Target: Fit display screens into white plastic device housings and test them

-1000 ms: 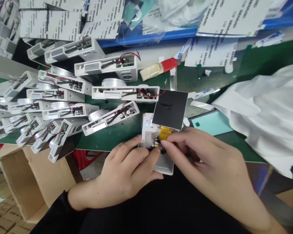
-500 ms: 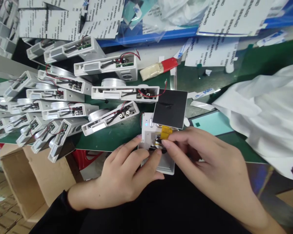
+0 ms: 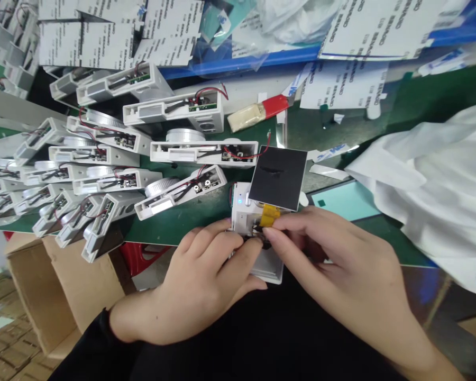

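A white plastic device housing (image 3: 241,212) lies in front of me at the table edge, a small blue light glowing on it. My left hand (image 3: 200,280) rests on the housing and grips its left side, index fingertip pressed into the opening. Above it, a black display panel (image 3: 280,179) lies tilted over the top end of the housing. An orange flex ribbon cable (image 3: 269,214) runs from the panel down into the opening. Thumb and index finger of my right hand (image 3: 337,264) pinch the ribbon cable's lower end. My fingertips partly hide the connection inside.
Several similar white housings (image 3: 204,153) with red and black wires stand on the left. Behind lies a cream-and-red wrapped bundle (image 3: 257,112). White crumpled sheeting (image 3: 432,185) and a pale teal sheet (image 3: 345,201) lie right; a cardboard box (image 3: 59,291) stands below left.
My left fingers have curled in slightly, the index fingertip moving a little at the opening. My right hand keeps its pinch almost unmoved. The view has shifted slightly.
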